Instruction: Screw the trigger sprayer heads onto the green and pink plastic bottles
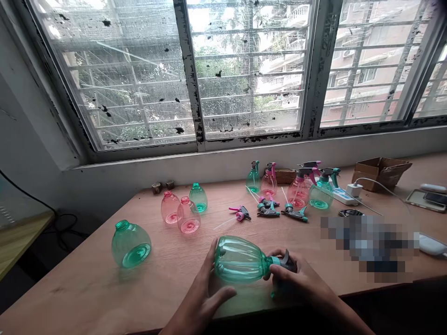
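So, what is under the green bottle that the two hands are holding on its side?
Under the green bottle is the bare wooden table, tinted green beside it. The left hand covers its lower base; the right hand hides the table under the spray head.

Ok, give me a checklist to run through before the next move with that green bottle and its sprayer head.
1. Green bottle held steady: ok, it lies on its side with the left hand cupping its base end.
2. Sprayer head gripped: ok, the right hand is closed around it at the bottle's neck.
3. Head fully seated on the neck: cannot tell, the fingers cover the joint.
4. Dip tube inside the bottle: cannot tell.
5. Room on the table around the hands: ok, the nearest empty green bottle stands well off to the left.
6. Spare sprayer heads within view: ok, several lie behind.
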### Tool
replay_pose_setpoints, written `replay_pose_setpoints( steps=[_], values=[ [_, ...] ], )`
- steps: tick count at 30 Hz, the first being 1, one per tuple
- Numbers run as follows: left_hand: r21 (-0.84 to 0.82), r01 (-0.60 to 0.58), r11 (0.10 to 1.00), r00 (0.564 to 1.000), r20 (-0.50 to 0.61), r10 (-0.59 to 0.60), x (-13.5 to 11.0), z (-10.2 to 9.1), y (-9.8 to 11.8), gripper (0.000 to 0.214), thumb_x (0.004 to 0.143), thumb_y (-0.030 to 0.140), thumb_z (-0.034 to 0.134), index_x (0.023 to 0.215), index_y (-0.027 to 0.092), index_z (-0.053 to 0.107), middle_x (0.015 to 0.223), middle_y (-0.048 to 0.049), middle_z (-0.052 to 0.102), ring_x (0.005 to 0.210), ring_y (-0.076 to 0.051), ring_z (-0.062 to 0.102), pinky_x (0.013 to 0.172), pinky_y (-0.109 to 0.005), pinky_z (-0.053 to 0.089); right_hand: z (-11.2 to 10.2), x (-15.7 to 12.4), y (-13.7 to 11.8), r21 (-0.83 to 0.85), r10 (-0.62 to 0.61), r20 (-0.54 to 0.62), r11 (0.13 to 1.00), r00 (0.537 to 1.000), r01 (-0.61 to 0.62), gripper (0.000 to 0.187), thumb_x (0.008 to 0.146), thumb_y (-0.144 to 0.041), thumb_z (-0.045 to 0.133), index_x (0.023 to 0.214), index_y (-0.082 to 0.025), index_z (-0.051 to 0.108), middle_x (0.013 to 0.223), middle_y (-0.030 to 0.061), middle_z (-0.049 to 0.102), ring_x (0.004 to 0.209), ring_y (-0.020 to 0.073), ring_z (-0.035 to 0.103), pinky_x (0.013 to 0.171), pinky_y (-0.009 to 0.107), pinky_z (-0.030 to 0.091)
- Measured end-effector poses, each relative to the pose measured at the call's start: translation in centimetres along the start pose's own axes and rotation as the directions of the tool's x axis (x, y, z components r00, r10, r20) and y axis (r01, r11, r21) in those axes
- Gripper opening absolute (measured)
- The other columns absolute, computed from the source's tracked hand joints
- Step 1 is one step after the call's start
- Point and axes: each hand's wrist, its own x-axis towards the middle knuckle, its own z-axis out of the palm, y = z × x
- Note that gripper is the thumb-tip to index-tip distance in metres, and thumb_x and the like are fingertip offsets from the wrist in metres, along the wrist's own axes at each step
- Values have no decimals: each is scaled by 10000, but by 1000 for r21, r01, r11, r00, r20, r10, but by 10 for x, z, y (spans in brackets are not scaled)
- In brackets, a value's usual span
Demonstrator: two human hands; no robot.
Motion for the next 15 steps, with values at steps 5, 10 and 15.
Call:
replay_pose_setpoints(
  steps=[5, 10, 15],
  values=[
    [34, 27, 999, 1000, 8, -28, 3, -5, 1, 610, 973, 482, 527, 1520, 292, 335, 1601, -50, 326, 1475, -319, 275, 1214, -479, 271, 2, 1, 1, 71, 36, -24, 997, 999, -34, 441, 796, -554, 736, 985, -177, 605, 674, 21, 717, 614, 205, 663, 588, 305, 554],
    [81, 29, 996, 1000, -13, -28, 1, -5, 5, 641, 955, 392, 599, 1523, 316, 312, 1596, -38, 338, 1477, -291, 280, 1229, -468, 239, 4, 3, 1, 128, 12, -34, 992, 999, -8, 446, 775, -553, 753, 962, -176, 608, 803, 61, 746, 608, 203, 665, 581, 330, 572],
    [44, 46, 998, 999, -30, -44, 1, -7, 4, 571, 950, 465, 580, 1473, 295, 425, 1537, -54, 444, 1454, -319, 328, 1205, -497, 282, 4, 2, -2, 112, 20, -47, 994, 999, -14, 422, 779, -550, 751, 939, -183, 621, 675, 22, 720, 612, 222, 684, 596, 324, 566]
  ],
)
